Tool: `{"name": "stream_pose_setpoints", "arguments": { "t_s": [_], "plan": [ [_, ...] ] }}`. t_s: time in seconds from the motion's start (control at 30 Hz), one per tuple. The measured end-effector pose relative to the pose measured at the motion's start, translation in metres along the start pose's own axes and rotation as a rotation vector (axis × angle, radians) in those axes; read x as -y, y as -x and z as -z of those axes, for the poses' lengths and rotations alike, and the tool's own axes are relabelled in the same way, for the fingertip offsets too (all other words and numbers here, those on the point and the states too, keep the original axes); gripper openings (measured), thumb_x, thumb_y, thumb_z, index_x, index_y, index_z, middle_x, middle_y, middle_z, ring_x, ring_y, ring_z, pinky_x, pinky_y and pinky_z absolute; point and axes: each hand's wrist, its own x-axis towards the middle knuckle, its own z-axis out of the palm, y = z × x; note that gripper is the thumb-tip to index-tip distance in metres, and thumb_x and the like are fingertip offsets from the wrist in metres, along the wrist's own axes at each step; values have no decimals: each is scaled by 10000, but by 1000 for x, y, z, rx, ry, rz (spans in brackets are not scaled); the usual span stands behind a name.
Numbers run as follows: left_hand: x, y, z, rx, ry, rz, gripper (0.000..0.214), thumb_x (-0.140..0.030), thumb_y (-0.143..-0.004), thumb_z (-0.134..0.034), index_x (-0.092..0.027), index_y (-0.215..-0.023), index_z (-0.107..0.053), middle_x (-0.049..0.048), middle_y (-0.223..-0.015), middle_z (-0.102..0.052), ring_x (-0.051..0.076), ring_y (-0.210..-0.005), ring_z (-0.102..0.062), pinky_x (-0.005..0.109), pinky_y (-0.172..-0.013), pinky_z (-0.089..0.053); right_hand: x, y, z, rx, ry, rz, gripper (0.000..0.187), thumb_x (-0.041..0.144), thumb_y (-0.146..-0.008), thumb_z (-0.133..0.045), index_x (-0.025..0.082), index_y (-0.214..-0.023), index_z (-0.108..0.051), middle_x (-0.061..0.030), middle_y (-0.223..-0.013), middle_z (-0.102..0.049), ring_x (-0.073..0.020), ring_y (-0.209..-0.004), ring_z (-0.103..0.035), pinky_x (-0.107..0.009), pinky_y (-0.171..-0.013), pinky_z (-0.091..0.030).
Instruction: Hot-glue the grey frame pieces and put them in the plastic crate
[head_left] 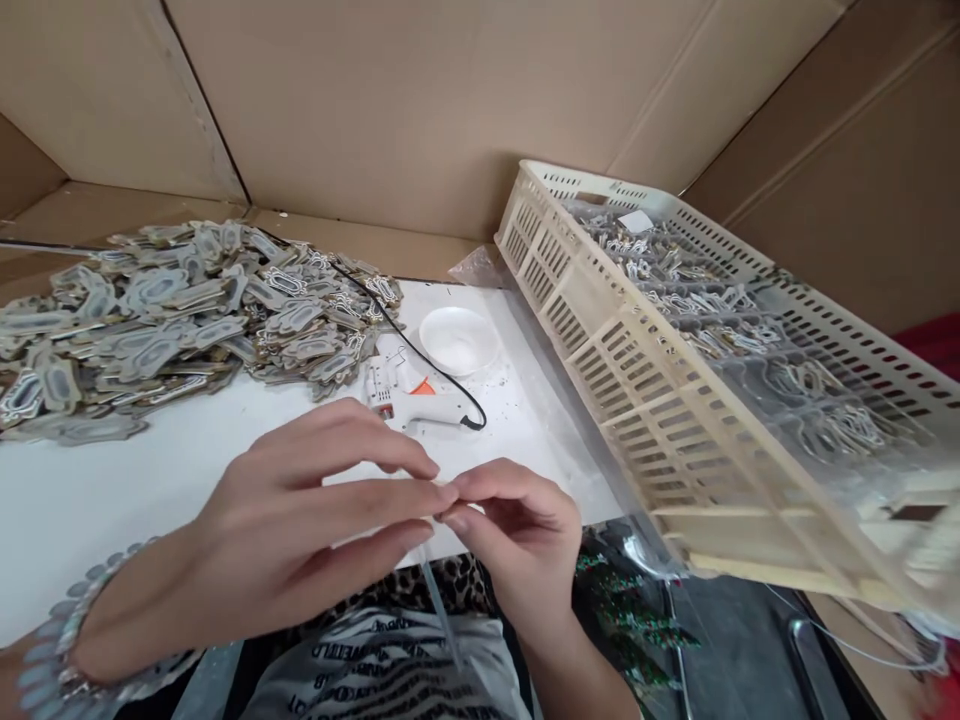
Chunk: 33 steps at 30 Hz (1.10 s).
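My left hand [300, 500], with a beaded bracelet [82, 620] at its wrist, reaches in from the left with its fingertips drawn together. A thin translucent stick, which looks like a glue stick [441, 605], slants down from under its thumb and finger. My right hand [521, 530] is closed in a pinch at the left fingertips; whatever is between its thumb and forefinger is too small and hidden to name. Just beyond the hands, a white hot glue gun [420, 405] with an orange trigger lies on its side on the white tabletop [180, 490].
Flat grey and tan frame-shaped pieces [172, 320] are heaped at the back left. Behind the glue gun sits a white bowl [459, 340], with a black cord [405, 335] running beside it. A cream plastic crate [622, 390] holding bagged pieces fills the right. Cardboard walls [420, 120] enclose the table.
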Motion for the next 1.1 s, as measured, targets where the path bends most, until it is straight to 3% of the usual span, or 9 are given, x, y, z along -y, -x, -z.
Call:
{"name": "stream_pose_setpoints", "arguments": {
  "t_s": [0.17, 0.3, 0.47, 0.63, 0.8, 0.97, 1.1],
  "plan": [
    [3, -9, -8, -40, 4, 7, 166, -156, -966, -590, -251, -1063, -686, -3, -941, -727, 96, -776, -647, 237, -743, -544, -2, -5, 7, 3, 207, 136, 284, 69, -790, -837, 295, -960, -811, 23, -826, -811, -100, -736, -753, -170, -719, -610],
    [0, -14, -8, 0, -13, 47, 138, -147, -957, -603, -254, -998, -679, -37, -911, -744, 78, -754, -661, 215, -805, -558, -2, -9, 9, 35, 331, 240, 232, 64, -838, -789, 259, -962, -782, 2, -829, -806, -127, -725, -753, -218, -687, -625],
    [2, -8, -8, 31, 21, 78, 158, -152, -974, -562, -257, -1032, -665, -23, -926, -742, 93, -761, -675, 193, -733, -553, 0, -12, 9, 59, 434, 338, 163, 95, -886, -751, 240, -961, -749, -3, -793, -791, -143, -684, -742, -251, -634, -635],
    [0, -7, -11, 40, -87, 153, 118, -171, -978, -550, -244, -964, -642, -25, -899, -741, 101, -757, -699, 181, -764, -572, -3, -11, 9, 62, 540, 401, 218, 74, -906, -707, 249, -1035, -730, -6, -823, -791, -161, -714, -749, -281, -625, -641],
    [0, -4, -16, 42, 8, 209, 122, -191, -1000, -515, -247, -979, -621, -30, -908, -725, 89, -781, -690, 170, -790, -570, -5, -8, 9, 52, 553, 387, 213, 75, -904, -704, 246, -1030, -723, -7, -828, -783, -157, -725, -742, -278, -630, -633],
    [-3, 0, -18, 34, 139, 343, 147, -216, -994, -517, -248, -970, -658, -23, -900, -721, 72, -633, -625, 169, -544, -483, -5, -8, 8, 59, 518, 344, 189, 88, -896, -729, 237, -1013, -723, -5, -852, -777, -147, -768, -741, -263, -669, -630],
    [-4, 0, -16, 10, 199, 379, 127, -212, -977, -537, -255, -937, -650, -28, -866, -704, 75, -587, -598, 187, -512, -450, -5, -5, 8, 59, 478, 293, 220, 88, -879, -753, 254, -1023, -737, -6, -863, -781, -150, -781, -741, -270, -691, -631]
  ]
}}
